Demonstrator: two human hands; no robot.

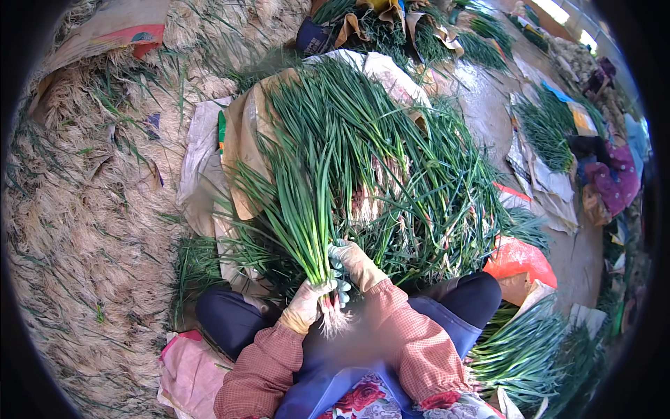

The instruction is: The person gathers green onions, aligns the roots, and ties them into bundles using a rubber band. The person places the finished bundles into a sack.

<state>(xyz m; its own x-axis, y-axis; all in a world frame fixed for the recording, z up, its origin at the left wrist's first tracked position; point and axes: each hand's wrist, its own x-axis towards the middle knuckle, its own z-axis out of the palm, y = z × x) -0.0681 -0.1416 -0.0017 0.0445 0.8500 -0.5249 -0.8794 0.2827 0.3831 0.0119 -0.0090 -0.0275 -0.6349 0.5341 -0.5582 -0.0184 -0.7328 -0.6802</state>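
Observation:
In front of my lap stands a bunch of spring onions (310, 234), with long green leaves fanning upward, reddish-white stem ends and pale stringy roots hanging below. My left hand (308, 302), in a cream glove with grey-green fingers, is closed round the stems just above the roots. A little higher, my right hand (354, 264), gloved alike, has its fingers curled against the right side of the same bunch. Beyond both hands lies a large heap of spring onions (447, 188), some with pinkish stems and roots showing. My fingertips are partly hidden by the stems.
Pale roots and trimmings (91, 230) cover the ground to my left. Tan and white sacking (248, 133) lies under the heap. Beside my right knee are an orange-red bag (520, 262) and more spring onions (520, 349). Another person (614, 174) sits at far right.

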